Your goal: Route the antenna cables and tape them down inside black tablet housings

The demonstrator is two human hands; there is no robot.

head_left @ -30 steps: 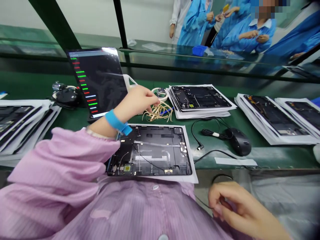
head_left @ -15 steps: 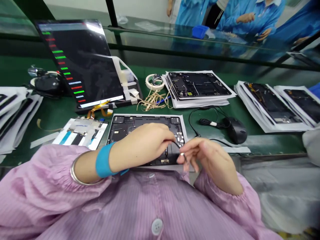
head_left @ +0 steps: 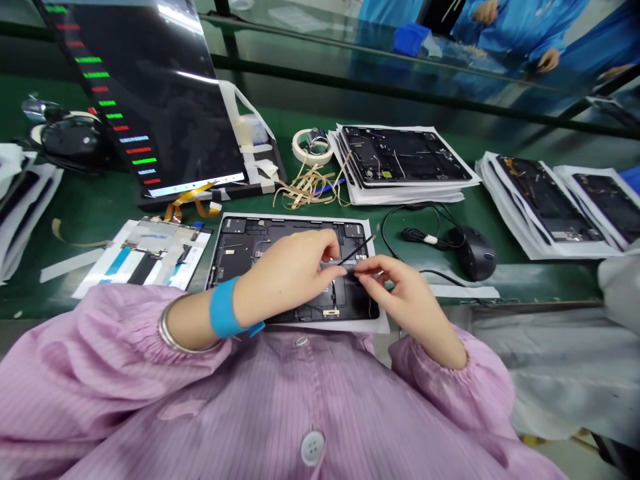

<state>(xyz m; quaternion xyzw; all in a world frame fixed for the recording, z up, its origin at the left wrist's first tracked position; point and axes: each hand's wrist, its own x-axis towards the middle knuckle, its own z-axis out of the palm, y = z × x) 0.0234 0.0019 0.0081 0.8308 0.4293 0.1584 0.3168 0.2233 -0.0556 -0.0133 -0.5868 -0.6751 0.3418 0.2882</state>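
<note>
A tablet-like black housing (head_left: 240, 267) with its inner parts exposed lies on white sheeting in front of me. Over its middle, my left hand (head_left: 295, 270) is closed in a pinch, with a thin black cable-like strip (head_left: 356, 251) at its fingertips. The strip's free end points up and to the right. My right hand (head_left: 400, 287) is beside it over the housing's right part, thumb and index finger pressed together near a small dark piece. What exactly they grip is too small to tell. A blue band (head_left: 225, 308) circles my left wrist.
A lit screen (head_left: 165, 100) leans at the back left, its ribbon joined to a white panel (head_left: 120, 267) with circuitry. Tape roll (head_left: 303, 150), tan strips (head_left: 307, 187) and stacked housings (head_left: 410, 157) stand behind. A mouse (head_left: 475, 253) and its cable lie right. People in blue are across the bench.
My right hand has moved left and up over the housing, its fingers closing together. The black strip, which hung down between my hands, now points up and right. The camera view has tilted down.
</note>
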